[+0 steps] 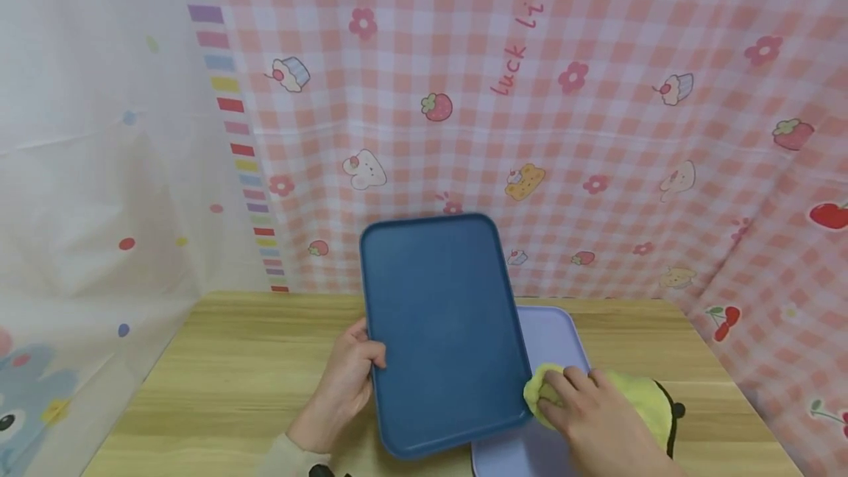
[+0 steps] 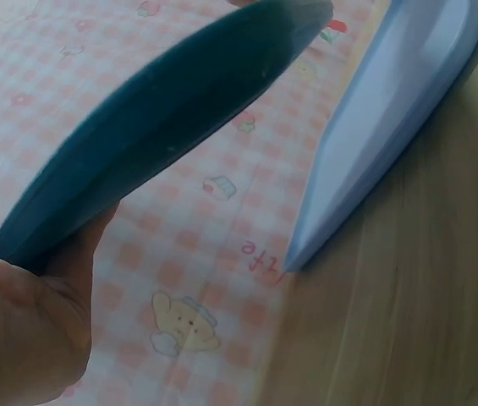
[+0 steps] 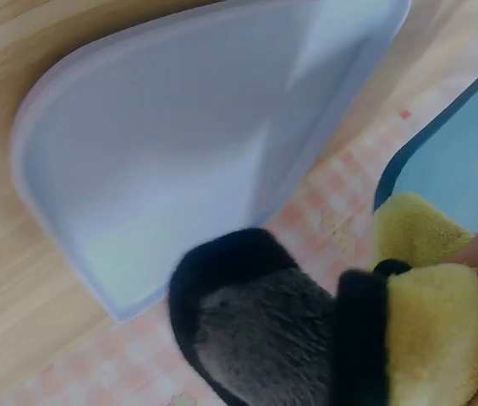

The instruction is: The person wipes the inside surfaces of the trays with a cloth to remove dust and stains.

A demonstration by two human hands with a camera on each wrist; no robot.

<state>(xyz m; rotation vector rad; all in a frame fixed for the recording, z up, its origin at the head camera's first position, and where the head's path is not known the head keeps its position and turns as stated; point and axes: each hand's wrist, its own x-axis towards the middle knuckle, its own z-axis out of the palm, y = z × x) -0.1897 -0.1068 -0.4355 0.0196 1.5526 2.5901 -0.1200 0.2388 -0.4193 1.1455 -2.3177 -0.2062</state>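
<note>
My left hand (image 1: 341, 380) grips the left edge of a dark blue rectangular tray (image 1: 444, 330), thumb over the rim. The tray is held up and tilted, its inner face towards me. In my right hand (image 1: 596, 418) is a bunched plush cloth (image 1: 642, 400), yellow with black edging. Part of that cloth touches the tray's lower right rim. The right wrist view shows a dark grey side of the cloth (image 3: 264, 338) hanging loose. Below and behind the blue tray lies a lilac tray (image 1: 550, 333), partly covered by it and by my right hand.
The trays are over a wooden table (image 1: 245, 359). A pink checked curtain (image 1: 411, 138) with printed cakes and strawberries hangs along the table's back edge and right side. On the left hangs a white dotted sheet (image 1: 99, 168).
</note>
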